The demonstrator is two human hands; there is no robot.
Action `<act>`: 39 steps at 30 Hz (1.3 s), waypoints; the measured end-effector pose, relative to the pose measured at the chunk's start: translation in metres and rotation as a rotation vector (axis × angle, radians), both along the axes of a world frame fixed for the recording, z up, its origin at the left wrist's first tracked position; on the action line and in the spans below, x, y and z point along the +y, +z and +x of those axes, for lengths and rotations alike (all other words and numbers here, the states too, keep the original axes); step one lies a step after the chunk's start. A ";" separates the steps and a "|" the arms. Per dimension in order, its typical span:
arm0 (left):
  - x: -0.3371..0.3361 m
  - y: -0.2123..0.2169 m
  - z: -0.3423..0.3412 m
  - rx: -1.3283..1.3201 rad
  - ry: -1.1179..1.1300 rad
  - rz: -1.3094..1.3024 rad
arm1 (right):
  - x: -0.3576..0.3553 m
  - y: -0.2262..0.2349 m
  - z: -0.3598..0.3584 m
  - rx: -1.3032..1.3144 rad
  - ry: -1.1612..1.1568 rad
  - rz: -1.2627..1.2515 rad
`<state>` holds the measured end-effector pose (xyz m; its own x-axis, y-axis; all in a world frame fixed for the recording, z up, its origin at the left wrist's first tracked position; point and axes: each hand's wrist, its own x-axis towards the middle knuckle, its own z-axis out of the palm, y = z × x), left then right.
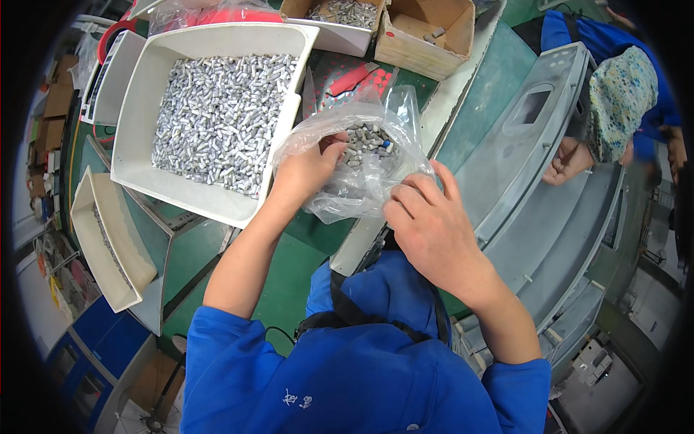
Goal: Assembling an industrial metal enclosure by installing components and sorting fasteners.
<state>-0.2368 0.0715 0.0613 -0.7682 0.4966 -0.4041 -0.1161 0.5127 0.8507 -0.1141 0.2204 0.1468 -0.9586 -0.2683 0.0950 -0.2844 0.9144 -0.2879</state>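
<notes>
A clear plastic bag [347,189] with its mouth spread wide holds many small grey cylindrical pieces [369,143], with one blue bit among them. At the bag's left rim is my left hand [309,170], thumb and fingers curled around the plastic, some fingertips hidden inside. My right hand [432,220] has bent fingers closed on the bag's right edge. Just left of the bag stands a large white tub [134,145] filled with small silvery-white cylinders [224,119].
Behind the bag are a white-sided box [340,40] of similar pieces and a cardboard box [426,54] with a few. A beige tray [108,239] lies tilted at left. A grey machine [520,159] stands at right; beyond it is another person's hand [569,162].
</notes>
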 end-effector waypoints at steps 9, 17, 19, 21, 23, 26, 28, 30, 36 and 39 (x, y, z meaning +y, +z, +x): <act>0.042 -0.016 -0.017 0.757 -0.376 -0.371 | -0.001 0.005 0.001 -0.061 0.022 0.023; 0.046 -0.039 -0.020 0.955 -0.393 -0.367 | 0.001 -0.002 0.003 -0.041 0.010 0.010; 0.044 -0.035 -0.021 0.945 -0.385 -0.336 | 0.001 -0.003 0.003 -0.044 0.001 0.017; 0.044 -0.022 -0.021 0.804 -0.464 -0.440 | 0.003 -0.001 0.002 -0.056 -0.011 0.038; 0.039 -0.013 -0.019 0.802 -0.341 -0.236 | 0.006 0.001 0.000 -0.033 -0.031 0.040; 0.028 0.008 -0.012 0.798 -0.282 -0.105 | 0.009 0.007 -0.001 -0.027 -0.045 0.050; 0.016 0.022 -0.006 0.773 -0.309 -0.118 | 0.009 0.010 -0.003 -0.024 -0.041 0.053; 0.005 0.030 0.001 0.723 -0.362 -0.161 | 0.008 0.012 -0.002 -0.013 -0.036 0.059; -0.028 0.057 0.015 0.640 -0.680 -0.199 | 0.000 0.027 -0.001 -0.104 0.039 0.072; -0.030 0.063 0.022 0.648 -0.707 -0.162 | -0.002 0.024 -0.001 -0.067 0.094 0.034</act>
<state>-0.2145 0.0417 0.1240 -0.4114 0.9045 -0.1123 0.7296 0.4006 0.5543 -0.1155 0.2187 0.1710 -0.9329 -0.3594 0.0214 -0.3508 0.8940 -0.2787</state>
